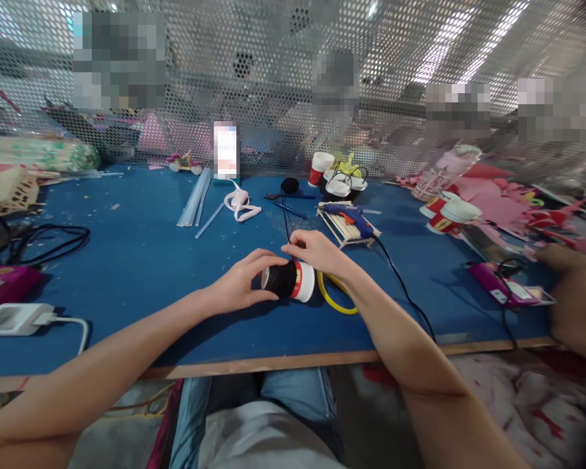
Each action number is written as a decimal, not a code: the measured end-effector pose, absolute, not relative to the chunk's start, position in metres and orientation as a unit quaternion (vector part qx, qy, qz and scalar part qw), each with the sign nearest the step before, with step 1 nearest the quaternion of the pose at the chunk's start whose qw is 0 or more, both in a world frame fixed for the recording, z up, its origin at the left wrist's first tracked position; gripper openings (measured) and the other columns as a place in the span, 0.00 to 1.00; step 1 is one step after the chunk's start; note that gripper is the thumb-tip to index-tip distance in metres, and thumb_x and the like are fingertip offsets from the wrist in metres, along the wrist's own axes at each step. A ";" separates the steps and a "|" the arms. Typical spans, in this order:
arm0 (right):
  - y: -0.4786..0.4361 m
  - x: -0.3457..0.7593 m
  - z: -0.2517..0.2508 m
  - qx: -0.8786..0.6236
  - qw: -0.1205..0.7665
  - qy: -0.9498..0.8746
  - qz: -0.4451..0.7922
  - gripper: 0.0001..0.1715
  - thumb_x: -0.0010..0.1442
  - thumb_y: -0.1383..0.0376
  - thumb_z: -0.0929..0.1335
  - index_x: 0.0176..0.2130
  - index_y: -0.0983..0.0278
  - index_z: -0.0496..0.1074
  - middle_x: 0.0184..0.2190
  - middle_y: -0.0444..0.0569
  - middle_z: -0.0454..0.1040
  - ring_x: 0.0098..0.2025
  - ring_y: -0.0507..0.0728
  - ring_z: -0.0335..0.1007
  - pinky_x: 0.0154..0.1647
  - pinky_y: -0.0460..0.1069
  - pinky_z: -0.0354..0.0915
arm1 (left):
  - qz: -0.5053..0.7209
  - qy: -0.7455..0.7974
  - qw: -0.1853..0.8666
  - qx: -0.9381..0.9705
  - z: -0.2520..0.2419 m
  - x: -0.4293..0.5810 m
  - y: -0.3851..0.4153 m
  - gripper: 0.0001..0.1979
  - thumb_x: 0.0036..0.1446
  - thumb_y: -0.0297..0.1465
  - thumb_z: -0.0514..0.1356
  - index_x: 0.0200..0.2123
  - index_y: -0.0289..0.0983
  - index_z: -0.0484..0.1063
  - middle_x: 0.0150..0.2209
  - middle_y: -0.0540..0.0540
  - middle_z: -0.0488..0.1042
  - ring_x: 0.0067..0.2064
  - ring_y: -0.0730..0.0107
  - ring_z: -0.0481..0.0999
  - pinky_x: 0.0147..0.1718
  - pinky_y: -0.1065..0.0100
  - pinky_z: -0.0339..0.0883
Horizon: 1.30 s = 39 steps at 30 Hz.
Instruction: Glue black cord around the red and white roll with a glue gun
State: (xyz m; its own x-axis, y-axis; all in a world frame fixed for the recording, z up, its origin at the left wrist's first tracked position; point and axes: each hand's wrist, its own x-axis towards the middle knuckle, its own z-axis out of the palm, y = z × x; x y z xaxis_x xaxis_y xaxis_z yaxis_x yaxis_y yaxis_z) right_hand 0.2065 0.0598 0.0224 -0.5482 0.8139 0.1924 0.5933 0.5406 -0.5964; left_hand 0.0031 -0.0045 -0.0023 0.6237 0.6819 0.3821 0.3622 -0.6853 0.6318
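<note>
A paper cup lies tipped on its side near the table's front edge. Its left part is wrapped in black yarn; the right part shows a red band and white paper. My left hand is closed around the wrapped end, thumb below and fingers on top. Just above the cup, my right hand pinches the black strand, which runs back to a black yarn ball. Beside my right wrist lies a yellow ring, partly covered by the forearm.
A blue glue gun rests on a small stick rack, its cord trailing forward. Behind are pliers, white ribbon, glue sticks and a lit phone. Paper cups and another person's arm are on the right.
</note>
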 end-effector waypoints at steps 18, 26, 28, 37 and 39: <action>0.053 0.206 0.025 -0.426 0.238 -0.841 0.232 0.19 0.55 0.52 0.63 0.23 0.63 0.61 0.19 0.41 0.63 0.23 0.49 0.56 0.26 0.46 0.51 | 0.309 0.304 0.208 0.877 -0.006 0.003 -0.005 0.25 0.53 0.33 0.60 0.54 0.41 0.58 0.52 0.40 0.60 0.54 0.59 0.64 0.53 0.58 0.61; 0.053 0.207 0.023 -0.428 0.243 -0.838 0.235 0.19 0.54 0.52 0.64 0.22 0.63 0.62 0.19 0.41 0.63 0.24 0.49 0.56 0.26 0.46 0.51 | 0.310 0.304 0.205 0.877 -0.007 0.003 -0.005 0.25 0.54 0.33 0.59 0.54 0.42 0.58 0.52 0.40 0.60 0.54 0.60 0.63 0.53 0.57 0.60; 0.054 0.207 0.022 -0.427 0.245 -0.838 0.236 0.19 0.54 0.52 0.64 0.22 0.63 0.62 0.19 0.41 0.63 0.23 0.49 0.56 0.26 0.47 0.51 | 0.311 0.303 0.202 0.878 -0.007 0.003 -0.005 0.25 0.54 0.33 0.59 0.54 0.41 0.58 0.52 0.40 0.61 0.54 0.61 0.63 0.54 0.58 0.60; 0.056 0.211 0.026 -0.502 0.328 -0.744 0.294 0.24 0.54 0.45 0.61 0.27 0.63 0.64 0.25 0.48 0.70 0.27 0.52 0.64 0.28 0.49 0.60 | 0.378 0.333 0.258 0.825 -0.007 0.005 -0.002 0.26 0.51 0.32 0.62 0.53 0.40 0.60 0.50 0.40 0.63 0.51 0.59 0.66 0.47 0.58 0.66; 0.055 0.213 0.030 -0.513 0.327 -0.714 0.348 0.27 0.54 0.43 0.60 0.26 0.64 0.64 0.24 0.49 0.70 0.25 0.52 0.65 0.25 0.49 0.61 | 0.405 0.354 0.284 0.793 -0.010 0.003 0.001 0.27 0.50 0.31 0.62 0.53 0.41 0.59 0.49 0.41 0.63 0.49 0.60 0.67 0.42 0.61 0.70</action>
